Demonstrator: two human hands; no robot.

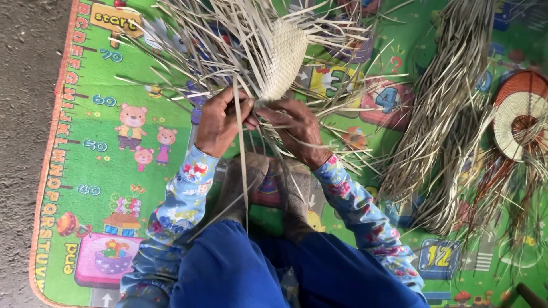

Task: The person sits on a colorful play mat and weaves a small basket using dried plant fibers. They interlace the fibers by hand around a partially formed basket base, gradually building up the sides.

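Observation:
A pale woven straw piece (282,57) with many loose strips fanning out from its edges sits above my hands. My left hand (222,120) pinches a long loose straw strip (242,159) that hangs down toward my lap. At the lower edge of the woven piece, my right hand (297,128) grips the weave and its strips. Both hands touch the work just below its woven patch. My sleeves are blue with flowers, and my blue trousers and bare feet show below.
A colourful green play mat (114,165) covers the floor. A thick bundle of dry straw strips (445,114) lies at the right. A round woven disc in orange and white (522,114) lies at the far right. Bare grey ground (23,114) borders the mat on the left.

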